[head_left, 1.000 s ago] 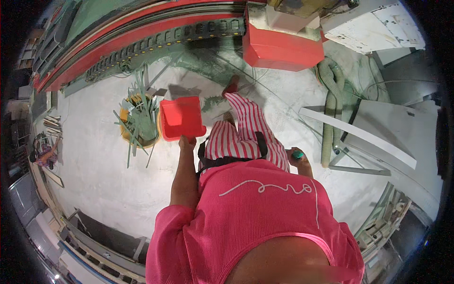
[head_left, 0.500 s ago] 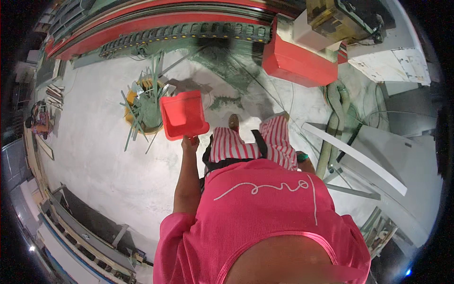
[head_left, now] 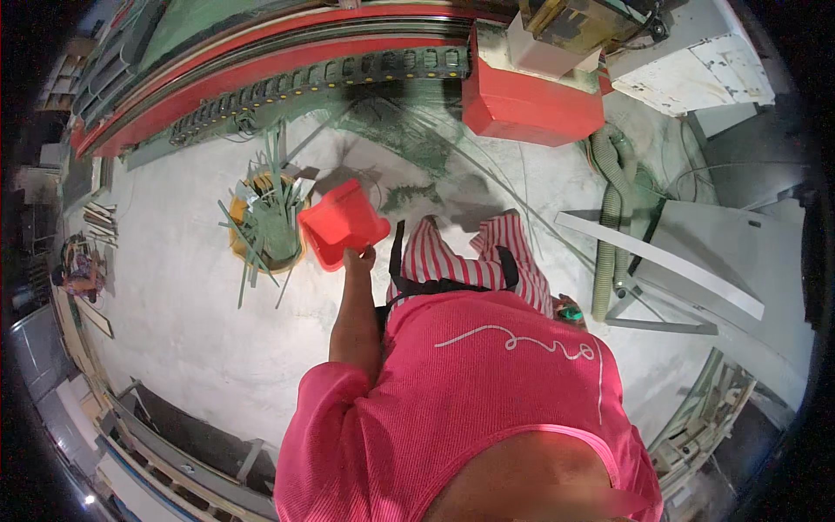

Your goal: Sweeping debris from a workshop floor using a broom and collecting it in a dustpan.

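Pale, dusty floor [head_left: 200,339] spreads all around, with green dust near a big red machine [head_left: 532,104] at the top. One bright pink shirt [head_left: 487,383] fills the bottom.

The left hand [head_left: 359,258] is closed around the near end of a red dustpan [head_left: 341,224]. The dustpan is tipped, up in front of the left side of the body, just beside a yellow bin [head_left: 298,255] full of thin strips [head_left: 271,217]. I cannot tell if the two touch. The right hand [head_left: 562,304] is by the right leg, with a green thing [head_left: 571,314] at it. The shirt and leg hide part, so I cannot tell how tight its fingers are.

Some strips poke out past the bin's edge. If the dustpan swings left, it could bump them and knock some out. If it tips more, any dust inside could spill; I can't see what it holds. Long thin lines, maybe cords [head_left: 500,178], lie near the feet, so a careless step could mean a trip.
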A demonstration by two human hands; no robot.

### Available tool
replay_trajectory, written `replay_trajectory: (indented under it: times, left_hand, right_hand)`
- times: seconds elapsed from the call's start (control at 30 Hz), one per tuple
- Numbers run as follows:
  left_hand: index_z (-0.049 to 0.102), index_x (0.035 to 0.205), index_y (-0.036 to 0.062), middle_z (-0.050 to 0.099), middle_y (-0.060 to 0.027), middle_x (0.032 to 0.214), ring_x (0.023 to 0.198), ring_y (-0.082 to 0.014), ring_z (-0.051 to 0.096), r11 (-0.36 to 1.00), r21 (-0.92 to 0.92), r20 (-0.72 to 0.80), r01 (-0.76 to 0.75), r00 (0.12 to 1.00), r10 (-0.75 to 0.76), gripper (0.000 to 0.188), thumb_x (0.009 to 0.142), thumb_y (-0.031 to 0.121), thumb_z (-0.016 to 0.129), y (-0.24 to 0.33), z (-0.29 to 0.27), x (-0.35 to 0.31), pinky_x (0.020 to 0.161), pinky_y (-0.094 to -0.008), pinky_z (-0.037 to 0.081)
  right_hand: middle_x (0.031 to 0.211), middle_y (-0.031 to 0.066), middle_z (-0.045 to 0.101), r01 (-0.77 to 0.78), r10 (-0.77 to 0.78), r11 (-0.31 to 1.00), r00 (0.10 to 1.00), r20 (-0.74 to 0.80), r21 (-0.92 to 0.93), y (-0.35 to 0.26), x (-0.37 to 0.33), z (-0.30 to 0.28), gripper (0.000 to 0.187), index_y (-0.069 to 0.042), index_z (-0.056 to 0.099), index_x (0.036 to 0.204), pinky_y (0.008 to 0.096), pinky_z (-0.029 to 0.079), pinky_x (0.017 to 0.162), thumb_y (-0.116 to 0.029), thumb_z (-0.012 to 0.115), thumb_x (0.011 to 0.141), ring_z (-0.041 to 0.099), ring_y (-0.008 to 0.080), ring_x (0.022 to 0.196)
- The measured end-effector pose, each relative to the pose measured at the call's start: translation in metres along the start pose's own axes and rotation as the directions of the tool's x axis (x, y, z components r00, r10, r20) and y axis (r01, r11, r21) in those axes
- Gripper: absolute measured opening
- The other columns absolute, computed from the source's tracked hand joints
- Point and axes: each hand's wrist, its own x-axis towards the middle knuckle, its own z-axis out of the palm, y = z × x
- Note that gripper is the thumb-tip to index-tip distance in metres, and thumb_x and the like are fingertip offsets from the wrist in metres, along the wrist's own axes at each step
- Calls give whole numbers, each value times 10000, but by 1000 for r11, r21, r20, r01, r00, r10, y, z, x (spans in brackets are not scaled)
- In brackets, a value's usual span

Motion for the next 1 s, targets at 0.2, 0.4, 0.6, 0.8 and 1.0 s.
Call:
replay_trajectory:
  times: [0.2, 0.4, 0.6, 0.8, 1.0]
  left_hand:
    - [465, 798, 101, 477, -65, 596, 525, -192, 457, -62, -881, 311, 468, 475, -824, 223, 740, 314, 435, 42, 27, 40, 474, -302, 413]
    - [456, 770, 101, 474, -69, 591, 437, -179, 418, -2, -929, 199, 371, 494, -846, 227, 769, 316, 383, 41, 29, 37, 397, -264, 381]
    - [444, 837, 77, 490, -85, 660, 470, -210, 457, 58, -946, 63, 318, 358, -932, 183, 736, 230, 438, 30, 9, 8, 399, -310, 419]
    - [436, 905, 40, 478, -130, 735, 540, -258, 476, 89, -954, 12, 285, 336, -942, 264, 659, 134, 421, 32, -16, -12, 442, -339, 448]
    - [429, 896, 16, 472, -144, 735, 568, -251, 477, 176, -966, -70, 191, 461, -885, 258, 696, 179, 421, 29, -36, -11, 463, -339, 439]
  right_hand:
    - [629, 43, 476, 71, -69, 993, 997, 21, -96, 0, -10, 16, 72, -48, 435, 819, 233, 413, 600, -107, 409, 786, 452, 125, 555]
    - [619, 48, 483, 54, -61, 964, 998, -18, -260, -5, 5, 58, 85, -42, 446, 810, 240, 420, 579, -120, 425, 781, 460, 131, 544]
    - [610, 52, 490, 37, -54, 934, 998, -39, -356, -7, 14, 72, 100, -36, 458, 801, 246, 428, 558, -132, 442, 776, 468, 138, 533]
    - [600, 57, 496, 38, -53, 912, 998, -25, -409, -6, 21, 71, 117, -30, 469, 792, 252, 435, 537, -145, 459, 771, 475, 145, 523]
    - [591, 62, 503, 65, -61, 930, 998, 24, -361, 19, 23, 26, 134, -24, 481, 783, 259, 443, 516, -158, 476, 767, 483, 151, 512]
